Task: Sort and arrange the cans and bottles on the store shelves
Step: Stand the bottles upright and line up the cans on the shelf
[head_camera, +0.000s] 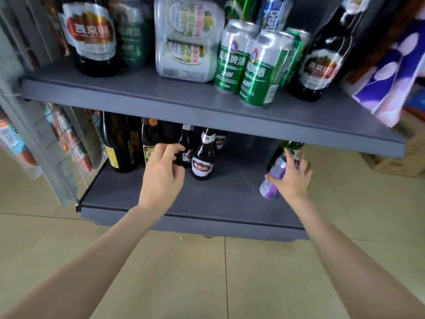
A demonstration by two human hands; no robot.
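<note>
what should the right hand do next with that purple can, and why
Probably stand it upright on the lower shelf. The right hand grips the purple can tilted by the shelf's right side, near a green bottle, and bare shelf lies beside it. The left hand grips a small dark bottle.

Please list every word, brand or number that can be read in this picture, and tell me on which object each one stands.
"燕京U8": red oval label of the dark glass bottle on the upper shelf, left.
"燕京U8": label of the small brown bottle on the lower shelf.
"啤酒": green and silver cans on the upper shelf; the Latin letters are blurred.
Too blurred to read: the shrink-wrapped white cans, the purple can in the right hand.
</note>
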